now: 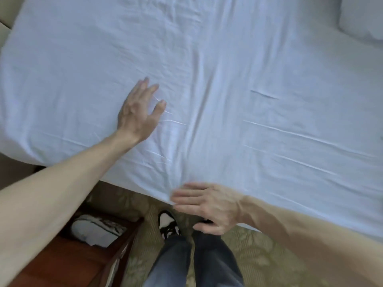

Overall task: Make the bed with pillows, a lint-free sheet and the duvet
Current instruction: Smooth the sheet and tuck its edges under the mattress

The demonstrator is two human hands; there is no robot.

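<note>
One creased sheet, patterned carpet, perhaps a nightstand.

There is one white sheet. There is one pillow. There are two hands: one left hand and one right hand. There are two legs in blue jeans. One shoe shows plainly. There is one wooden stand with one white thing on it.

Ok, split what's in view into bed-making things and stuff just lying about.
For the job: white sheet, pillow, left hand flat on the sheet, right hand at its edge.
Lying about: wooden side table, blurred white item on it, patterned carpet.
</note>
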